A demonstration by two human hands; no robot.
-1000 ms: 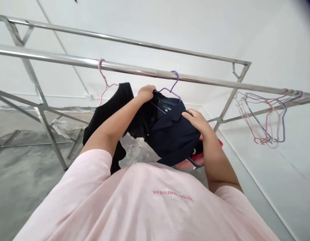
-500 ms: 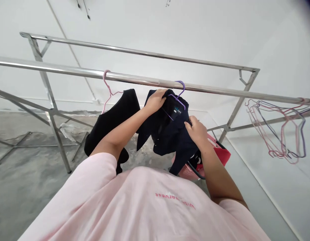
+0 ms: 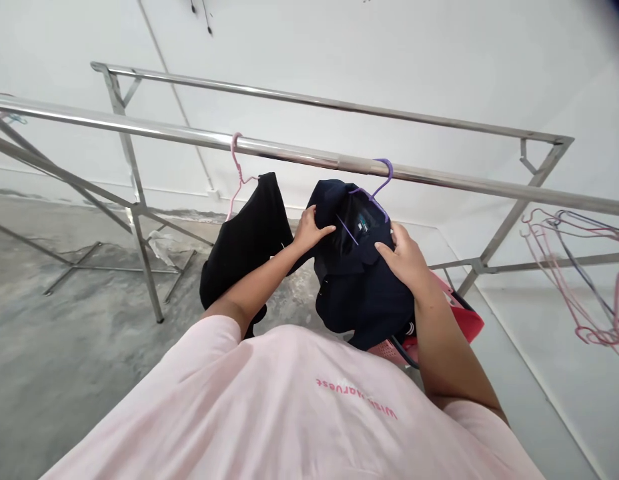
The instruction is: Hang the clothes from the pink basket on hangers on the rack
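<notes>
A navy jacket (image 3: 362, 293) hangs by a purple hanger (image 3: 388, 175) hooked over the front metal rail (image 3: 299, 155). With my left hand (image 3: 309, 231) I hold its left side; the thumb lies over the front and the fingertips curl at the cloth. My right hand (image 3: 404, 259) grips the opposite shoulder, thumb in front and the other fingers partly hidden behind. The collar lies open, showing a label and part of the hanger inside. Left of it, a black garment (image 3: 249, 233) hangs on a pink hanger (image 3: 235, 167), partly behind my left forearm.
A pink basket (image 3: 389, 352) with dark and red items stands below the jacket, partly hidden by it and my right arm. Several empty hangers (image 3: 579, 267) dangle at the far right. Behind runs a second rail (image 3: 319, 101), with a white wall beyond.
My left hand has moved from the jacket's collar down along its left side, and its thumb now sticks out. The jacket front hangs fuller and lower. The view has shifted left.
</notes>
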